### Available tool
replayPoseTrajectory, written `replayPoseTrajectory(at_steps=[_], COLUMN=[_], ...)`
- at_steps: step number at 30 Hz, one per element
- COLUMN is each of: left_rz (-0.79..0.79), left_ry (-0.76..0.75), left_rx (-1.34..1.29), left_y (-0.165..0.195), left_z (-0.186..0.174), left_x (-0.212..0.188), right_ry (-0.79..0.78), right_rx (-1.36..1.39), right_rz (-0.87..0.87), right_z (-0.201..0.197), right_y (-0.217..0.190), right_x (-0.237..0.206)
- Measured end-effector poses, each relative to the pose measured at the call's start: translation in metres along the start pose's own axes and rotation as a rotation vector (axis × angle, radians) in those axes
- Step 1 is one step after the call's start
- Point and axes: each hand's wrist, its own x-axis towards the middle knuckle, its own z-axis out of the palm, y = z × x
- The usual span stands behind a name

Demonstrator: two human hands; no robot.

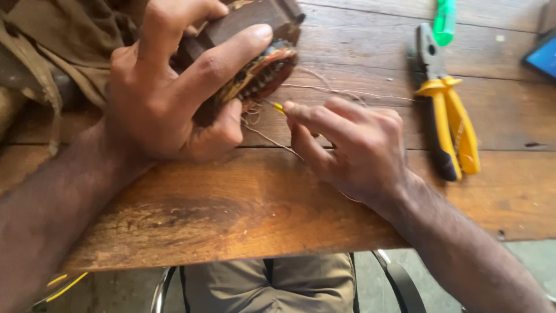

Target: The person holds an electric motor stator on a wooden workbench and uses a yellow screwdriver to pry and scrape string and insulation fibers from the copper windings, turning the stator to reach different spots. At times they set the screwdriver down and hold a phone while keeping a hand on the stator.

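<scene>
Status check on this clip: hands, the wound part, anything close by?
Left hand grips the wound motor part. Right hand pinches a yellow-tipped tool at the windings. Pliers lie apart on the wooden table.

**Hands at a wound coil**

Upper left of centre, the left hand [168, 81] grips a dark block with a copper coil [260, 72]. Mid-frame, the right hand [347, 145] pinches a thin yellow-tipped tool [278, 108] at the coil's edge. Loose thread [336, 91] trails across the wooden bench [243, 203]. Yellow-handled pliers [449, 116] lie at right.

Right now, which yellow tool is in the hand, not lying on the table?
The thin yellow-tipped tool, pinched by the right hand beside the motor winding; the yellow-handled pliers lie untouched.
</scene>
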Motion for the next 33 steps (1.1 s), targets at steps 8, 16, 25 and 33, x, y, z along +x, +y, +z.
replayPoseTrajectory(at_steps=[8, 16, 25, 33], left_rz=[0.018, -0.034, -0.025, -0.016], left_ry=[-0.035, -0.077, -0.083, -0.047], left_rx=[0.069, 0.056, 0.061, 0.049], left_y=[-0.029, -0.028, -0.027, -0.023], left_z=[0.013, 0.01, 0.009, 0.005], left_x=[-0.029, -0.043, -0.041, -0.035], right_ry=[-0.104, -0.095, -0.115, -0.153], right_rx=[-0.008, -0.026, 0.051, -0.164], right_rz=[-0.005, 0.032, 0.021, -0.052], right_z=[0.018, 0.021, 0.021, 0.016], right_y=[-0.013, -0.019, -0.017, -0.016], right_x=[0.03, 0.031, 0.038, 0.041])
